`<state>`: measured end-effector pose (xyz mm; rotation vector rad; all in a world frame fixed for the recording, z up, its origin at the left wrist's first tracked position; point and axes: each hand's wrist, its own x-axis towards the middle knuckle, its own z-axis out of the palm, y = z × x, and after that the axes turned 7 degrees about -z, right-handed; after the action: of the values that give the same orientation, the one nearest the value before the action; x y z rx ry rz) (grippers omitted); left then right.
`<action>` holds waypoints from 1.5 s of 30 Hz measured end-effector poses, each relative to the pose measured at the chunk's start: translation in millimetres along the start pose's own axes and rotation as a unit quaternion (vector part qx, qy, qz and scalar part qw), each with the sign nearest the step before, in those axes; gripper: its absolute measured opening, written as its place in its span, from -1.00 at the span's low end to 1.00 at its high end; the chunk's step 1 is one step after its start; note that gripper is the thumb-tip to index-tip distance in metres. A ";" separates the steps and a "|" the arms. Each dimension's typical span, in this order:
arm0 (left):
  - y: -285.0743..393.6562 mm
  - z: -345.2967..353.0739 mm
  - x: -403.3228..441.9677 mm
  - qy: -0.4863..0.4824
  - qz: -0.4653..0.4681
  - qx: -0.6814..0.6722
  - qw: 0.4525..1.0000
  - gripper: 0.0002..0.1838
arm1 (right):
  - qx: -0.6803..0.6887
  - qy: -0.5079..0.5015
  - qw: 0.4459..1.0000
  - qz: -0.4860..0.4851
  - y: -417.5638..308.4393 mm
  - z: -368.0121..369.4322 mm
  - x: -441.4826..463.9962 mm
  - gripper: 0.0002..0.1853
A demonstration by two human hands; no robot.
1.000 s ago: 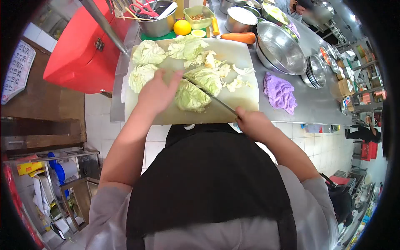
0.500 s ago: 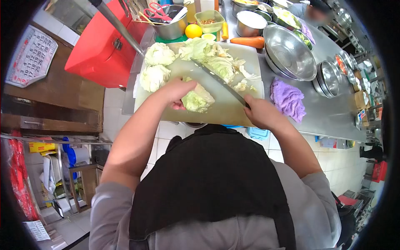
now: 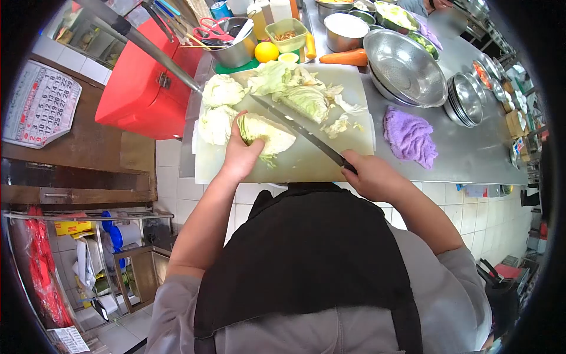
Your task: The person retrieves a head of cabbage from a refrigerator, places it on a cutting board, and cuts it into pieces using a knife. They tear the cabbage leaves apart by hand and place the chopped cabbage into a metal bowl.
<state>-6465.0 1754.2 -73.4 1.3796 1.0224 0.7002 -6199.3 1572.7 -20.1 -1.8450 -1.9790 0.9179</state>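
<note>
My left hand [image 3: 243, 152] grips a cut piece of cabbage [image 3: 270, 133] near the front of the pale cutting board [image 3: 348, 166], its layered cut face showing. In my right hand [image 3: 368, 174] is the handle of a long knife [image 3: 303, 131], whose blade points up and left across the board, just right of the held piece. Two pale cabbage pieces [image 3: 222, 91] rest at the board's left edge. Beyond the blade lie a cabbage wedge [image 3: 303, 104], loose leaves [image 3: 272, 78] and small scraps [image 3: 337, 126].
A red cooler box [image 3: 144, 88] and a slanting metal pole [image 3: 159, 56] stand left. Behind the board are a utensil pot [image 3: 236, 50], an orange [image 3: 266, 52] and a carrot [image 3: 345, 57]. Steel colanders [image 3: 407, 68] and a purple cloth [image 3: 408, 137] lie right. Another person [image 3: 427, 6] is at the far end.
My left hand has turned the cabbage piece, so its cut face now shows, and grips it from the left and below. The knife stays in my right hand. The view has shifted slightly.
</note>
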 end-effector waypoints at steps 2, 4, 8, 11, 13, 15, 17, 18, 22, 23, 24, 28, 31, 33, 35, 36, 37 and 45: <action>11.9 4.7 -6.3 -0.002 0.008 0.083 0.997 -0.12 | -0.009 -0.009 1.000 0.001 -1.4 0.4 -1.7 -0.76; 31.0 10.0 -14.3 0.001 0.008 0.191 0.981 -0.11 | -0.016 0.002 1.000 -0.001 -2.0 -0.1 -6.4 -0.76; 22.4 14.9 -16.5 0.017 0.050 0.263 0.963 -0.11 | -0.032 0.050 0.998 -0.037 -1.4 -1.7 -21.5 -0.73; 22.2 26.0 -21.0 0.047 0.041 0.266 0.962 -0.20 | -0.045 0.099 0.990 -0.089 8.6 6.3 -36.0 -0.67; 13.4 30.4 -18.6 0.087 0.061 0.266 0.958 -0.26 | -0.026 0.119 0.989 -0.088 5.5 5.3 -45.4 -0.65; 11.3 35.2 -19.9 0.108 0.066 0.269 0.955 -0.29 | -0.019 0.121 0.989 -0.080 2.0 1.9 -55.1 -0.64; 11.3 38.1 -20.2 0.119 0.064 0.269 0.953 -0.30 | -0.024 0.103 0.992 -0.063 -1.3 -2.5 -62.7 -0.65; 11.3 38.7 -19.6 0.119 0.060 0.269 0.954 -0.30 | -0.025 0.087 0.994 -0.058 -3.6 -4.7 -64.3 -0.66; 6.7 41.7 -16.8 0.128 0.047 0.261 0.956 -0.32 | -0.046 0.029 0.998 -0.020 -10.1 -5.5 -62.5 -0.71; 5.9 41.9 -16.3 0.123 0.045 0.258 0.957 -0.32 | -0.056 0.015 0.998 -0.006 -11.8 -4.2 -59.1 -0.72; 5.3 42.1 -15.6 0.118 0.044 0.255 0.959 -0.32 | -0.066 0.010 0.998 -0.013 -11.7 -2.7 -55.6 -0.74; 3.8 43.0 -11.9 0.114 0.051 0.227 0.966 -0.32 | -0.100 -0.009 0.995 -0.015 -12.3 1.7 -41.0 -0.80; -4.5 42.4 -9.2 0.119 0.060 0.282 0.950 -0.30 | -0.114 -0.026 0.993 0.000 -14.4 3.8 -31.9 -0.82; -5.3 41.8 -9.2 0.114 0.052 0.270 0.955 -0.28 | -0.116 -0.059 0.991 0.024 -18.8 1.2 -24.4 -0.82; -4.9 41.9 -8.2 0.109 0.045 0.271 0.955 -0.25 | -0.113 -0.110 0.985 0.062 -27.4 -7.3 -14.9 -0.83; -6.5 41.1 -7.2 0.107 0.043 0.277 0.954 -0.24 | -0.107 -0.100 0.988 0.054 -28.4 -6.9 -11.6 -0.83; -8.5 40.5 -6.2 0.106 0.040 0.283 0.952 -0.22 | -0.101 -0.089 0.990 0.046 -28.5 -5.0 -8.3 -0.82; -14.8 38.7 -7.0 0.107 0.066 0.274 0.953 -0.18 | -0.010 -0.018 0.999 0.050 1.1 44.3 51.4 -0.74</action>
<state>-6436.0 1729.0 -90.5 1.8951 1.3743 0.7025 -6232.4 1611.2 -65.3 -1.9664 -1.9391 0.9705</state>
